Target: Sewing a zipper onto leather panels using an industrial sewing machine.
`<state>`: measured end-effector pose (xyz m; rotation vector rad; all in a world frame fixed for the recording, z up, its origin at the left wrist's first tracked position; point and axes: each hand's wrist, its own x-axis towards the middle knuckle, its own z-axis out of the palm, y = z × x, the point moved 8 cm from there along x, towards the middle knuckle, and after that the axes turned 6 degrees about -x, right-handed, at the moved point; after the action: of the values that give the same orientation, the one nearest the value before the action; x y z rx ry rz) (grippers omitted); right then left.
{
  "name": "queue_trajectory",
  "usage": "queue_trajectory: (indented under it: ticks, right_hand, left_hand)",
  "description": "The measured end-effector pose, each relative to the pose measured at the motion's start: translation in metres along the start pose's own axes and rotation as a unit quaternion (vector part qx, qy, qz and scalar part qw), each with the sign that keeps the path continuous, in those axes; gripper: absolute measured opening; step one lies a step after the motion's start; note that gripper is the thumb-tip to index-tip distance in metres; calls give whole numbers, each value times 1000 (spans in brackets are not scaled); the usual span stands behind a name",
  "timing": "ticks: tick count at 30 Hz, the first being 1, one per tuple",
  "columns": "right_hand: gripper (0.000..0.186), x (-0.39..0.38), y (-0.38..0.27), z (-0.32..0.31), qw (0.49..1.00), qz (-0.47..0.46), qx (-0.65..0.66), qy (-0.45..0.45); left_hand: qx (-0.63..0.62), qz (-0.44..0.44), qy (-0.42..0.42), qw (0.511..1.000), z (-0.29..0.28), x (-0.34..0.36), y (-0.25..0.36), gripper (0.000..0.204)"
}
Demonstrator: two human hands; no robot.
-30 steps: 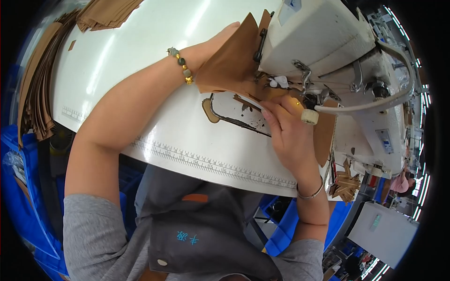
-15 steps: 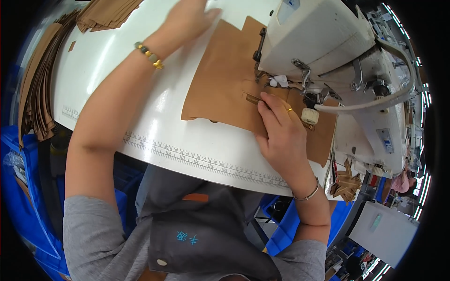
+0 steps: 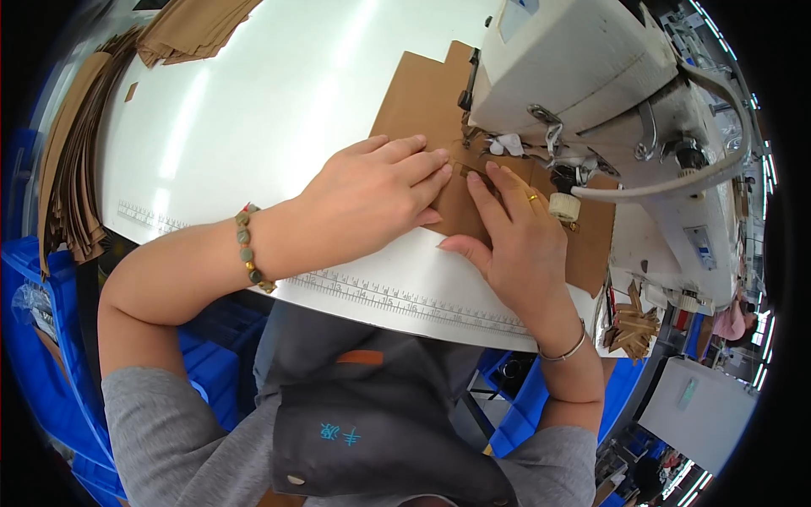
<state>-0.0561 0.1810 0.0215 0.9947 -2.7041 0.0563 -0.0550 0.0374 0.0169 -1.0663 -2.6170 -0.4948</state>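
A brown fabric-like panel [image 3: 414,97] with a stepped top edge lies on the white table, partly under the head of a sewing machine [image 3: 566,76]. My left hand [image 3: 372,190] rests flat on the panel's left part, fingers stretched toward the needle area. Beside it my right hand [image 3: 524,237] lies on the panel with fingers extended and thumb apart, just in front of the presser area. Between the two hands' fingertips a small brown strip [image 3: 463,171] shows on the panel; fingers cover part of it.
A ruler scale [image 3: 380,297] runs along the table's front edge. Stacked brown pieces hang at the far left [image 3: 72,160], and more lie at the back left [image 3: 190,29]. Brown scraps [image 3: 634,325] stand at the right corner. Blue bins [image 3: 51,338] are below.
My left hand has come down from the back of the table onto the panel, near my right hand. The panel's left part has swung slightly away from me; my right hand has barely shifted.
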Motion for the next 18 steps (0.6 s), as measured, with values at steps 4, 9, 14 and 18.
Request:
queue_trajectory:
  ticks: [4, 9, 14, 18]
  right_hand:
    - [77, -2, 9, 6, 1000, 23, -5, -10]
    - [77, -3, 11, 8, 1000, 23, 6, -13]
    - [76, 3, 12, 8, 997, 47, 41, -41]
    - [68, -12, 20, -20, 1000, 5, 5, 0]
  left_hand:
    - [-18, 5, 1, 1000, 5, 8, -4, 49]
    - [-13, -1, 18, 1000, 8, 9, -8, 47]
    - [-21, -11, 22, 999, 10, 11, -9, 47]
    - [-35, -22, 23, 999, 8, 10, -9, 47]
